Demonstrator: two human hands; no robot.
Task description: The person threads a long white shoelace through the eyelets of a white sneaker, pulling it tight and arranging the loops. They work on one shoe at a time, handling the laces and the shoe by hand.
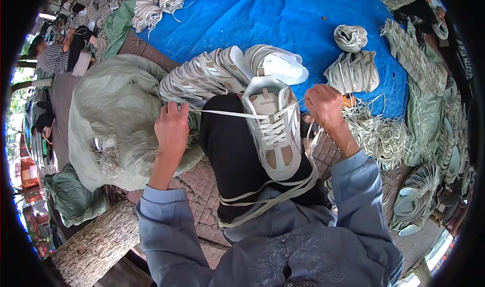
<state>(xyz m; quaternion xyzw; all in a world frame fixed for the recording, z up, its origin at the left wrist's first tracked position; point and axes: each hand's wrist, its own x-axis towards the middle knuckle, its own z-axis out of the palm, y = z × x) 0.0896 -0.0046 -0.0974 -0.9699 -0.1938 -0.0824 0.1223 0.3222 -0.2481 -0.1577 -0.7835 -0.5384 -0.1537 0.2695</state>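
A beige and white sneaker (pixel 284 168) rests on my black-trousered thigh, its toe pointing toward me. Its white shoelace (pixel 227 113) is threaded through the eyelets, and both ends stretch outward from the upper part of the lacing. My left hand (pixel 172 128) is closed on the left end, which runs taut across to the shoe. Close by the shoe's right side, my right hand (pixel 324 105) grips the other, shorter length. Several loose shoelaces (pixel 283 193) lie draped over my lap below the toe.
Nested rows of sneakers (pixel 202 77) lie beyond my knee, near a blue tarp (pixel 242 14). A bulging pale sack (pixel 116 110) stands left. To the right is a heap of shoelaces (pixel 381 138). A log (pixel 98 241) lies at lower left; a person (pixel 55 57) sits farther off.
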